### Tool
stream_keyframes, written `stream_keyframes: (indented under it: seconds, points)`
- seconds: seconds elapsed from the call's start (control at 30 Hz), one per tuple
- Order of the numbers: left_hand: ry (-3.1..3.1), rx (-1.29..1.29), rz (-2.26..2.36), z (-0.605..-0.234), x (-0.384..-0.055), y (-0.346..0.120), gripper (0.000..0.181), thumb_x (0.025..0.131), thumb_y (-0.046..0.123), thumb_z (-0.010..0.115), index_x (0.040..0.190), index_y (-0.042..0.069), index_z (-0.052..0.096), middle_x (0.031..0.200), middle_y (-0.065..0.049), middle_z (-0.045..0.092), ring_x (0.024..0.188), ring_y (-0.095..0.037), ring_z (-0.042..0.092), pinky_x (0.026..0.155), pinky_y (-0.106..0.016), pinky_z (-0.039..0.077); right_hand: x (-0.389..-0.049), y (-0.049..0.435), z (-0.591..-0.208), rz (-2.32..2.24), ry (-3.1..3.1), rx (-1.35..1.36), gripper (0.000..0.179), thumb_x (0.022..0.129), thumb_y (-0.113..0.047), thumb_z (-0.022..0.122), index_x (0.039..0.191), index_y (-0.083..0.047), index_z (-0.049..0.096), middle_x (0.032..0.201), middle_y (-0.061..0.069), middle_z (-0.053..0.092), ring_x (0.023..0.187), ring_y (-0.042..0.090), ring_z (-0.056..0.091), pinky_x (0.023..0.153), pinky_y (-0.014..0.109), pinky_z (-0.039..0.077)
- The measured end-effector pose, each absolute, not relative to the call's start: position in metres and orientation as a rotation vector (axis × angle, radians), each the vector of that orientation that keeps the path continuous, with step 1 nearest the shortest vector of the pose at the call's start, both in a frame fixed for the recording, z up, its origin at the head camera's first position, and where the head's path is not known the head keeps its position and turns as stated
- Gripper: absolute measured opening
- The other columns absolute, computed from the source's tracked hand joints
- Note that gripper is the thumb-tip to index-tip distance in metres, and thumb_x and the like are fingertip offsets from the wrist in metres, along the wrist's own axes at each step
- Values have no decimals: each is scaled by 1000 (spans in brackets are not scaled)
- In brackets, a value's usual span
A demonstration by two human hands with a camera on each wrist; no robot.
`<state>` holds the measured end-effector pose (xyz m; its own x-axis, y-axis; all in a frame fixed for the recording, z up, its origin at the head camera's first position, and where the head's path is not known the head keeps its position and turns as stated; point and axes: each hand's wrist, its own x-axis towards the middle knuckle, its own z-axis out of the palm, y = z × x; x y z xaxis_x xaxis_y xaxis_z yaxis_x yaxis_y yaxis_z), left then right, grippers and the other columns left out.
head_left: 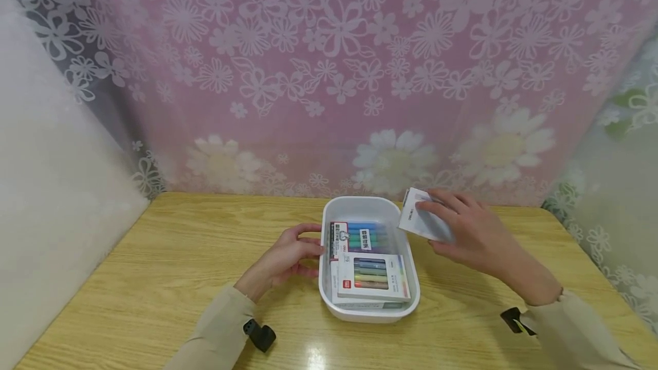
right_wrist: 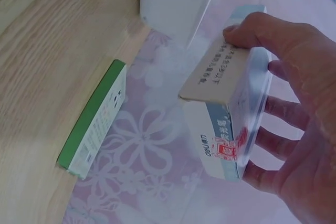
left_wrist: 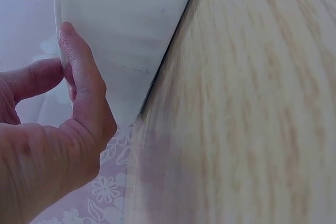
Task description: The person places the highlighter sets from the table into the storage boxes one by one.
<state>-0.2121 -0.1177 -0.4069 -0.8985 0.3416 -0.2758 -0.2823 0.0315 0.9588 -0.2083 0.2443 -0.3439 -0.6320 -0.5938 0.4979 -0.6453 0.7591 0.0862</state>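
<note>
A white plastic basket stands on the wooden table and holds boxed sets of pens. On top lies a white windowed pen box, overlapping a clear-fronted pack of blue, green and purple pens. My left hand touches the basket's left side; in the left wrist view its fingers meet the outer wall near the rim. Up at the basket's right rim, my right hand grips a white and light-blue highlighter box, tilted, thumb on one side and fingers on the other.
A green-edged white box rests on the table in the right wrist view; the head view does not show it. Floral curtains hang behind the wooden table and at its sides.
</note>
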Motion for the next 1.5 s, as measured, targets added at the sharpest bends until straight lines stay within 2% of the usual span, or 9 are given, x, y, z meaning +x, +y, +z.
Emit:
stream_keyframes:
  seconds: [0.37,0.67,1.0,1.5]
  points:
    - [1891,63,1901,-408,-212,-118,56,97,8,60,149,6,40,136,-23,60,103,-24,69,69,-33,63,-204,231,-338,150,-2574,977,67,73,-28,88,136,-21,63,150,12,55,125,39,56,88,64,51]
    - [1864,69,1907,-409,-209,-119,57,97,9,61,150,6,39,137,-23,60,103,-23,69,69,-32,63,-206,221,-334,169,-2615,1017,65,75,-27,87,136,-19,65,149,12,56,123,39,57,95,63,50]
    - [1835,92,1921,-408,-209,-119,59,97,8,60,151,5,37,138,-24,58,103,-22,68,68,-31,63,-211,210,-328,174,-2631,1057,63,77,-29,88,135,-22,65,146,12,58,123,38,57,96,66,50]
    - [1837,80,1906,-406,-214,-119,59,97,9,60,150,7,37,139,-23,58,104,-22,68,69,-32,63,-230,186,-323,185,-2688,1161,62,78,-30,87,135,-20,65,151,13,55,129,40,55,100,65,47]
